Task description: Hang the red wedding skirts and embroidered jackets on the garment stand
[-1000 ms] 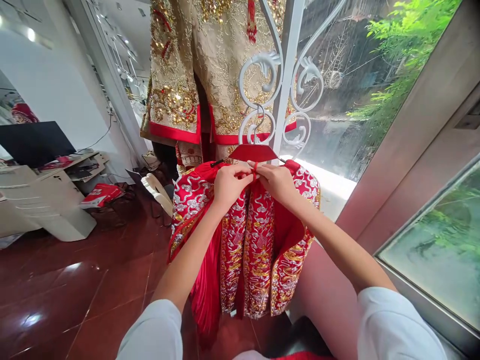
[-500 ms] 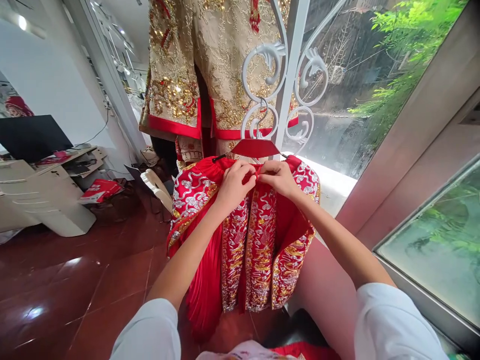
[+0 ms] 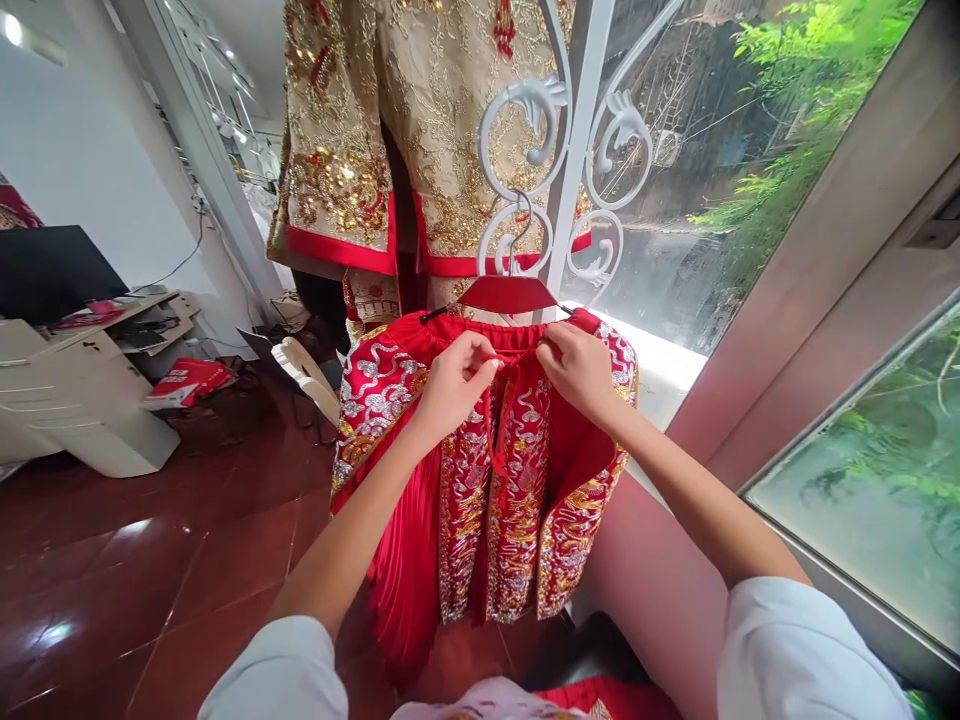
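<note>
A red embroidered skirt with silver and gold patterns hangs by its gathered waistband from a red hanger. My left hand pinches a thin red drawstring at the left of the waistband's middle. On the other side, my right hand is closed on the same string, its fingers curled. A stretch of the string runs between the two hands, and its loose ends dangle over the front panels. Red pleats show at the skirt's left.
The hanger hooks onto a white scrollwork metal frame. Behind it hangs a gold-embroidered garment with red hems. A window stands at the right. At the left are a desk with a monitor and a red packet.
My hands have moved apart, the right one outward and the left slightly down. The drawstring now stretches between them, and its loose ends hang in view.
</note>
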Available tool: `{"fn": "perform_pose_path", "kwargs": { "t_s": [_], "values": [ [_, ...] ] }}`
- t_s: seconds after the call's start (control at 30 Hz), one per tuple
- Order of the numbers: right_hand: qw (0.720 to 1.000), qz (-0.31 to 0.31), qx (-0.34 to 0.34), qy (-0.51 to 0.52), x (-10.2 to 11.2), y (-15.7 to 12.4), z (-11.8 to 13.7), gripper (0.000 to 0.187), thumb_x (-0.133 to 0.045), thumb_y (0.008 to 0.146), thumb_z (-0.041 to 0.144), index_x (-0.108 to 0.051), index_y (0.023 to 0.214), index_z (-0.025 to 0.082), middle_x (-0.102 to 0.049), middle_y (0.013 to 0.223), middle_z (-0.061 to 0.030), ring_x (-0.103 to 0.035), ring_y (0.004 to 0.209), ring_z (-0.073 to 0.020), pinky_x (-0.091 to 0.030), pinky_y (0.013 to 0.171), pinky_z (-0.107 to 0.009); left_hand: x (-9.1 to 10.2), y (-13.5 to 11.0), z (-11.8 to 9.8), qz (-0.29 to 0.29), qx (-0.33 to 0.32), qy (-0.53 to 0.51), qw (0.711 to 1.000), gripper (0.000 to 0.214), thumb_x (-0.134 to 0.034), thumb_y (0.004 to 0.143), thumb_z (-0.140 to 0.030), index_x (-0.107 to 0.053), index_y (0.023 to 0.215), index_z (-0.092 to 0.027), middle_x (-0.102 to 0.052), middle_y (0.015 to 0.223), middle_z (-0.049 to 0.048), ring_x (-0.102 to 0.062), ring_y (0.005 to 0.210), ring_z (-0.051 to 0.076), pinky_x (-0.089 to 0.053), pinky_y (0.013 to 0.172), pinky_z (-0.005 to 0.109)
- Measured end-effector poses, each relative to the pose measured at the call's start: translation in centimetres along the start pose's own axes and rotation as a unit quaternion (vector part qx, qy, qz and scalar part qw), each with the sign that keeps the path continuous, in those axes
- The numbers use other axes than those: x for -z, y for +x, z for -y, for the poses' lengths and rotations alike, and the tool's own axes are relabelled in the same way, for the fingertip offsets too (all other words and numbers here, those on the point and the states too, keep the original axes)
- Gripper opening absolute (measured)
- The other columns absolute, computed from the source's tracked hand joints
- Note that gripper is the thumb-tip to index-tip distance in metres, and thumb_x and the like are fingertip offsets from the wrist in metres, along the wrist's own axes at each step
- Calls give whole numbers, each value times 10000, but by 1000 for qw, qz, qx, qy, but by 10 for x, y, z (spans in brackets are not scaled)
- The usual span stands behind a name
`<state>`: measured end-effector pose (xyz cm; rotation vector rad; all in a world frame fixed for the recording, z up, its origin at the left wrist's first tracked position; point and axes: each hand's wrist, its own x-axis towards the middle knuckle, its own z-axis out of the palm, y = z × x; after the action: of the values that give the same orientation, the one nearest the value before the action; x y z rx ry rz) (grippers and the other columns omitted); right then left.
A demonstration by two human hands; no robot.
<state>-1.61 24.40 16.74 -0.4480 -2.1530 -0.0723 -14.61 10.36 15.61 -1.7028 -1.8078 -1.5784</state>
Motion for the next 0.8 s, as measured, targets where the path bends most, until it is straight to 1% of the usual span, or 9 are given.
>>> {"fn": "perform_pose_path", "kwargs": {
  "t_s": [0.07,0.17,0.23,0.3,0.43,0.5,0.6,0.67,0.8],
  "values": [
    [999,5,-19,-43,-1,0,2,175,-421,790,212,-477,631,167,-534,649,-33,-383,559,-113,-179,511,-270,-4,4,-1,35,55,-131,989,62,-508,811,-237,-473,830,-189,-532,718,-13,-493,604,98,-383,564,224],
    [991,3,-30,-133,4,0,-5,118,-460,762,208,-521,672,161,-570,703,-74,-438,627,-152,-169,523,-283,-2,7,0,45,103,-193,975,89,-529,784,-242,-465,770,-182,-463,620,-44,-402,499,69,-331,492,205],
    [986,-1,-41,-163,10,1,-12,80,-483,741,185,-551,771,156,-592,787,-105,-473,701,-187,-192,536,-284,1,6,2,59,117,-180,975,85,-553,757,-225,-486,746,-172,-465,607,-42,-398,504,68,-323,490,204],
    [988,11,-68,-138,16,2,-16,168,-497,721,161,-548,881,154,-596,823,-107,-481,720,-195,-229,545,-284,4,5,2,75,118,-150,979,89,-578,727,-199,-498,712,-162,-481,621,-33,-425,547,72,-337,518,202],
    [988,84,-122,37,22,3,-15,223,-432,740,123,-522,939,165,-559,684,-33,-462,616,-150,-306,556,-281,6,6,3,72,109,-112,985,174,-605,729,-247,-474,654,-162,-459,605,-36,-400,545,71,-322,517,203],
    [991,66,-112,28,22,1,-16,228,-403,761,107,-529,940,168,-553,694,-39,-471,652,-159,-324,586,-295,8,8,6,60,108,-106,987,227,-613,745,-307,-473,639,-162,-450,584,-37,-380,524,71,-300,499,207],
    [996,-2,-58,-67,21,-2,-22,208,-380,807,111,-550,912,169,-566,802,-87,-478,768,-197,-321,626,-322,10,10,10,64,106,-104,987,261,-626,749,-360,-492,643,-162,-450,567,-36,-369,509,73,-276,487,214],
    [997,-15,-48,-53,20,-3,-29,175,-399,804,121,-550,878,172,-568,824,-87,-478,757,-190,-326,616,-316,10,10,12,72,99,-91,988,284,-598,777,-374,-472,629,-166,-422,554,-40,-346,498,74,-255,482,223],
    [998,-23,-50,-9,21,-5,-37,174,-460,745,102,-551,868,183,-575,839,-67,-470,692,-159,-321,562,-286,8,8,10,69,72,-42,994,399,-476,856,-392,-322,556,-178,-286,521,-44,-267,481,79,-206,482,249]
  ]
}}
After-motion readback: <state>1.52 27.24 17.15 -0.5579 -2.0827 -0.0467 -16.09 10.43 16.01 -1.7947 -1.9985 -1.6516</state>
